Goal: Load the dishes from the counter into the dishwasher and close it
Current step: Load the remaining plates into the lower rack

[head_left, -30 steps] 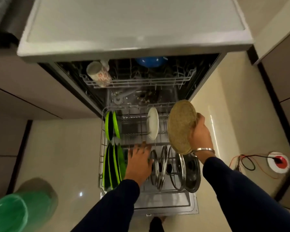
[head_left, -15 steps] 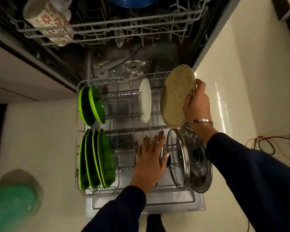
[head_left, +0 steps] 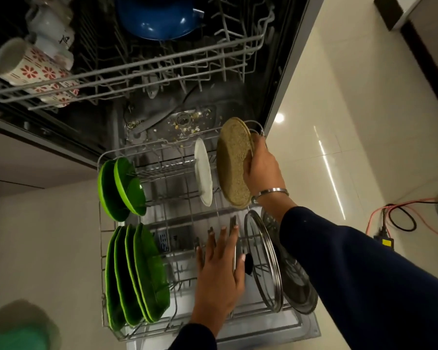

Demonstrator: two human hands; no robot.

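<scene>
Across the pulled-out lower rack [head_left: 104,248], we are resting our left hand [head_left: 219,276] flat, fingers straight, over the tines, and gripping the speckled plate [head_left: 234,162] by its rim in our right hand [head_left: 262,170], beside the white plate [head_left: 203,173]; it looks stiff, breakable.

The speckled tan plate [head_left: 234,162] stands on edge over the back right of the pulled-out lower rack [head_left: 104,248], just right of an upright white plate [head_left: 203,173]. Green plates [head_left: 137,276] stand in rows along the rack's left side, and glass lids [head_left: 263,261] lean at its front right.
</scene>
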